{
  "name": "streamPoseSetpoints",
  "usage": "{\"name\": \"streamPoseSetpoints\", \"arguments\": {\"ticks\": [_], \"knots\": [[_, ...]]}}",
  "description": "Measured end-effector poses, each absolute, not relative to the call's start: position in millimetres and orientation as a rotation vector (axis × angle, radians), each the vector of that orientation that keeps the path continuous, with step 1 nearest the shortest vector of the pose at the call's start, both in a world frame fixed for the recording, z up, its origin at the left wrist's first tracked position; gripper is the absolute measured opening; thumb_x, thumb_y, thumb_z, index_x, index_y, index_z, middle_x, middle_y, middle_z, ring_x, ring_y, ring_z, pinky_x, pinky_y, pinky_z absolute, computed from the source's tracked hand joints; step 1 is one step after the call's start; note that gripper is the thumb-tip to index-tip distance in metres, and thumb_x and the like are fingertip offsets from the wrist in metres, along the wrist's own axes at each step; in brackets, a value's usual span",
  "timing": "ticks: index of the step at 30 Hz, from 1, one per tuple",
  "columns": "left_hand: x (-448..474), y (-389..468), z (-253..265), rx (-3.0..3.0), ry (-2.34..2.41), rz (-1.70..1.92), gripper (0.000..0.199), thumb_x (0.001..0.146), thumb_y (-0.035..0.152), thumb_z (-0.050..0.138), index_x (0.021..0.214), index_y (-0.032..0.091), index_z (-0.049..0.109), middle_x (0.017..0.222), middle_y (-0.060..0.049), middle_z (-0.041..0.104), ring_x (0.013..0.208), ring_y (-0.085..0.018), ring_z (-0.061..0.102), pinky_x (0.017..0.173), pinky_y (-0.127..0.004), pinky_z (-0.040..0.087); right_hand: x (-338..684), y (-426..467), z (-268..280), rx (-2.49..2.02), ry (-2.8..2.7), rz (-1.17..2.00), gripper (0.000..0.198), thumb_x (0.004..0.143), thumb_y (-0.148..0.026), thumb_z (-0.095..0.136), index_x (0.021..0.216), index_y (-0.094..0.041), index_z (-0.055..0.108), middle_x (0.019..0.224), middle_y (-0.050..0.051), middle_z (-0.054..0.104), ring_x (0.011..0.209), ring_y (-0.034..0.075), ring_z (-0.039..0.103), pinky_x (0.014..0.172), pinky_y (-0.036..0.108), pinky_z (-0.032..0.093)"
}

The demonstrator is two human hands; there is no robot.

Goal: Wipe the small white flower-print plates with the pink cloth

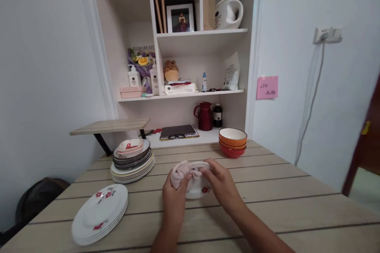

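Observation:
My left hand (174, 194) is closed around a bunched pale pink cloth (180, 174), pressed to the rim of a white bowl (194, 190) with red flowers on its side. The bowl's right edge is gripped by my right hand (221, 184), whose thumb and fingertips also meet the cloth near the rim. Held tilted, the bowl is just above or on the table; I cannot tell which. Both hands hide part of it. Left of them lies a stack of white plates (92, 215) with the same red flowers.
Behind that stack stand more plates (133, 172) topped by small pink-rimmed dishes (130, 148). Orange and red bowls (233, 142) are nested at the back right of the slatted table (267, 205). A small raised shelf (109, 126), red jug (204, 116) and glasses (176, 136) are farther back.

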State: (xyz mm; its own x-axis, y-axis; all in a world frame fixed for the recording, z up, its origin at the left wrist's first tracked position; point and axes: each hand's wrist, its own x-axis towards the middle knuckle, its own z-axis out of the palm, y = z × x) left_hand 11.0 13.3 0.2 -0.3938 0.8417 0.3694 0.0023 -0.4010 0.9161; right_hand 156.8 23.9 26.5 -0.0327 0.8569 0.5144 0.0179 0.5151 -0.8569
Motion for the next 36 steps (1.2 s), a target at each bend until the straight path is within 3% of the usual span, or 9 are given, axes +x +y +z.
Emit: {"name": "streamPoseSetpoints", "arguments": {"ticks": [6,12,14,17,21,26,36], "knots": [[17.5,16.0,-2.3,0.970,1.000,1.650,0.053,0.063,0.045,0.081,0.102,0.010,0.072,0.094,-0.012,0.077,0.086,-0.027,0.072,0.074,-0.032,0.055,152.2,26.8,24.6,-0.628,-0.955,1.217,0.026,0.073,-0.040,0.074,0.089,-0.022,0.063,0.077,-0.002,0.070,0.062,0.015,0.059,0.056,0.024,0.044],[18.9,13.8,-0.6,0.830,0.860,1.684,0.052,0.062,0.041,0.082,0.103,0.012,0.072,0.100,-0.013,0.076,0.089,-0.027,0.072,0.082,-0.036,0.055,146.7,27.1,23.8,-0.525,-0.916,1.469,0.047,0.073,-0.041,0.074,0.112,-0.019,0.061,0.104,0.009,0.073,0.086,0.024,0.067,0.073,0.034,0.051],[17.8,13.8,-1.3,0.829,0.931,1.723,0.047,0.064,0.040,0.081,0.100,0.012,0.072,0.097,-0.012,0.077,0.086,-0.026,0.073,0.080,-0.036,0.055,150.5,29.4,23.0,-0.631,-1.060,1.375,0.040,0.076,-0.040,0.071,0.108,-0.018,0.062,0.100,0.009,0.072,0.084,0.025,0.066,0.073,0.036,0.050],[15.7,15.2,-4.2,0.991,1.083,1.784,0.037,0.067,0.037,0.078,0.096,0.015,0.073,0.093,-0.009,0.077,0.086,-0.025,0.071,0.080,-0.034,0.054,161.4,33.1,24.7,-0.828,-1.277,0.879,0.029,0.075,-0.031,0.071,0.100,-0.021,0.062,0.096,0.006,0.069,0.083,0.023,0.063,0.074,0.036,0.049],[12.4,17.2,-8.9,1.411,1.181,1.880,0.025,0.072,0.027,0.073,0.096,0.019,0.074,0.091,-0.007,0.075,0.089,-0.023,0.068,0.084,-0.033,0.051,170.0,30.2,31.5,-0.797,-1.486,0.365,0.035,0.080,-0.020,0.064,0.114,-0.025,0.059,0.110,0.007,0.062,0.095,0.024,0.061,0.086,0.039,0.047],[8.5,14.9,-7.8,1.823,1.235,1.953,0.017,0.076,0.017,0.062,0.088,0.022,0.073,0.087,-0.005,0.072,0.083,-0.023,0.064,0.078,-0.034,0.049,165.1,21.8,34.1,-0.742,-1.790,0.263,0.028,0.080,-0.007,0.054,0.097,-0.026,0.065,0.103,0.006,0.064,0.098,0.023,0.060,0.085,0.036,0.047],[10.6,10.3,-1.6,1.929,1.245,1.984,0.016,0.079,0.026,0.064,0.091,0.023,0.074,0.085,-0.006,0.073,0.080,-0.024,0.064,0.077,-0.037,0.049,167.5,22.6,33.3,-0.833,-1.857,0.281,0.027,0.076,-0.003,0.053,0.089,-0.023,0.066,0.090,0.002,0.070,0.086,0.019,0.061,0.077,0.031,0.044]]}}
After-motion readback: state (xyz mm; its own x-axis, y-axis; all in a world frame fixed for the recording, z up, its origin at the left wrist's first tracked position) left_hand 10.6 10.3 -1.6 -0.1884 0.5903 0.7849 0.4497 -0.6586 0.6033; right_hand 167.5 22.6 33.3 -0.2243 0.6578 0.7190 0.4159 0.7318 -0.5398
